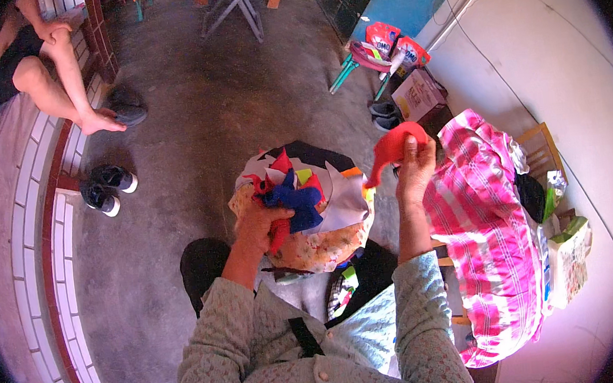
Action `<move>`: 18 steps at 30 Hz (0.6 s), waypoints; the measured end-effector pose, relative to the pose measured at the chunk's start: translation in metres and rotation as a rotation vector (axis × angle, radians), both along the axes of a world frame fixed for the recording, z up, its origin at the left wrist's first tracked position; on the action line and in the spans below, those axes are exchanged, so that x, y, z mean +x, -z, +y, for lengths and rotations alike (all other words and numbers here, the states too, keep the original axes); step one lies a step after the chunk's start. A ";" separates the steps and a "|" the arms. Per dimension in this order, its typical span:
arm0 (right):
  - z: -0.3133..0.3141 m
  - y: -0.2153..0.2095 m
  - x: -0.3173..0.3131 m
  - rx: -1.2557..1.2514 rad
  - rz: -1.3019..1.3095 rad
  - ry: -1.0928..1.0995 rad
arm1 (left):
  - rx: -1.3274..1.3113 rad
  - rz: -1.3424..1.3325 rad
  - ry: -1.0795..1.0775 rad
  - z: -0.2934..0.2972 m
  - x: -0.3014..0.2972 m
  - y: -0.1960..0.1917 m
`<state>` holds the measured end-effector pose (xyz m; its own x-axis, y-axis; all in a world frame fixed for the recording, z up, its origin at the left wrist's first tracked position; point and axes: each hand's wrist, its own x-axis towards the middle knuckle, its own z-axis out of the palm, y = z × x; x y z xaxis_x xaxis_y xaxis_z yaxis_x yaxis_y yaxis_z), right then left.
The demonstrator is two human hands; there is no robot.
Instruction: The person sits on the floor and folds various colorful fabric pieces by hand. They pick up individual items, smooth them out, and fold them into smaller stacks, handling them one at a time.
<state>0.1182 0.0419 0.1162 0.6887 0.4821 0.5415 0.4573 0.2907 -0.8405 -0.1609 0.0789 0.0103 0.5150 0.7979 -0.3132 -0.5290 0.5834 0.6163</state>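
In front of my lap sits a round floral-patterned bundle (pixel 326 247), heaped with loose cloth pieces in white, black, orange, red and yellow-green. Over its left side, my left hand (pixel 257 225) is closed around a bunch of blue cloth scraps (pixel 301 210), with some red ones among them. Raised to the right of the bundle, my right hand (pixel 415 171) pinches a curved red cloth piece (pixel 393 146) between thumb and fingers. That red piece hangs down toward the heap. My palms and the bundle's underside are hidden.
Pink checked fabric (pixel 483 249) drapes over a wooden chair (pixel 540 149) at my right. Beyond it stand a carton (pixel 420 95) and a stool (pixel 343 73) with red packets. Dark shoes (pixel 108 188) lie on the left floor; another person's bare leg (pixel 72 84) shows at far left.
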 end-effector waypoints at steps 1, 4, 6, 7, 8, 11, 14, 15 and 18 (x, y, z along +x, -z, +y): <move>0.010 -0.004 -0.012 0.039 0.085 -0.061 | 0.007 0.031 -0.017 -0.002 -0.002 -0.014; 0.035 -0.010 -0.030 0.177 0.521 -0.378 | 0.013 0.046 -0.051 -0.004 -0.006 -0.030; 0.052 -0.005 -0.036 0.228 0.628 -0.422 | -0.003 -0.046 -0.050 -0.001 -0.004 -0.005; 0.058 0.004 -0.036 0.185 0.648 -0.394 | -0.054 -0.082 -0.016 0.000 -0.001 0.012; 0.063 0.014 -0.037 0.142 0.667 -0.367 | -0.105 -0.118 0.016 0.003 0.001 0.028; 0.057 0.067 -0.031 -0.059 0.654 -0.220 | -0.106 -0.142 0.056 0.001 0.001 0.013; 0.041 0.127 -0.007 -0.261 0.555 -0.071 | -0.014 0.004 -0.054 -0.012 -0.003 -0.045; 0.040 0.132 -0.006 -0.317 0.515 -0.020 | -0.011 0.035 -0.064 -0.012 -0.004 -0.049; 0.039 0.138 -0.001 -0.325 0.503 -0.055 | -0.057 0.051 -0.006 -0.010 -0.005 -0.047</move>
